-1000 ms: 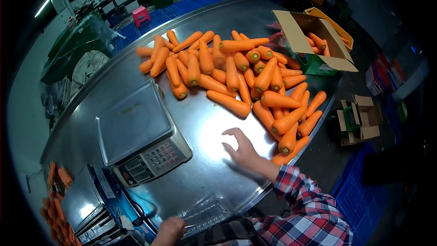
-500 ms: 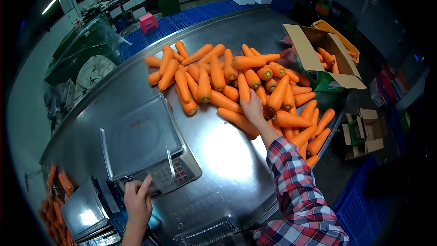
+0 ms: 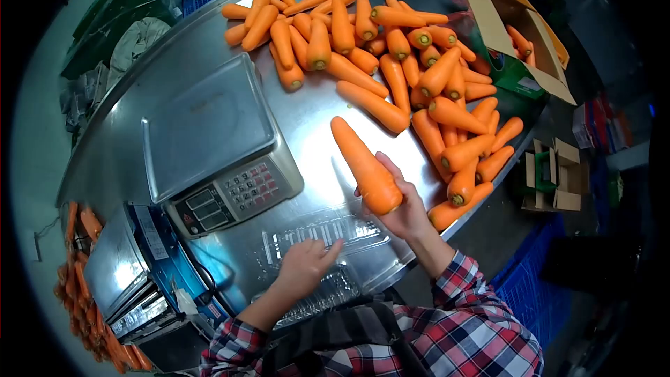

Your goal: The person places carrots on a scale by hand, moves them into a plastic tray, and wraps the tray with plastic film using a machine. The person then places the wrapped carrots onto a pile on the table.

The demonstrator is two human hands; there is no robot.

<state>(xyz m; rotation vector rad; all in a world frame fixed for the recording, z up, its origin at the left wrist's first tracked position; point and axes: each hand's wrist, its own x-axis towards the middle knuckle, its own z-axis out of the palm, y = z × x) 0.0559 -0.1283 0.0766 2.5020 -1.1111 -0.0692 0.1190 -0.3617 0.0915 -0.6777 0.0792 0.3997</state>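
Over the near part of the metal table [image 3: 307,122], the right hand [image 3: 408,215] has the carrot [image 3: 364,167], fingers wrapped about its thick end; look at the slant of it, long axis running from that thick end by the palm out to the tapered tip, which points away from the body and leftward, on the scale [image 3: 209,126] side; down and to the left, closer to the body, there's the left hand [image 3: 303,265], apart from the carrot, fingers partly curled and one digit stretched out towards the right; it's right at the clear tray [image 3: 363,232], though whether it grips that plastic or only hovers above, one cannot tell; so the right hand is the carrot's hand, the left the tray's, and the tray lies on the body side of the carrot, its right end near the right wrist; beyond, and off to the right, sprawl the loose carrots [image 3: 436,73], separate from the one in hand.
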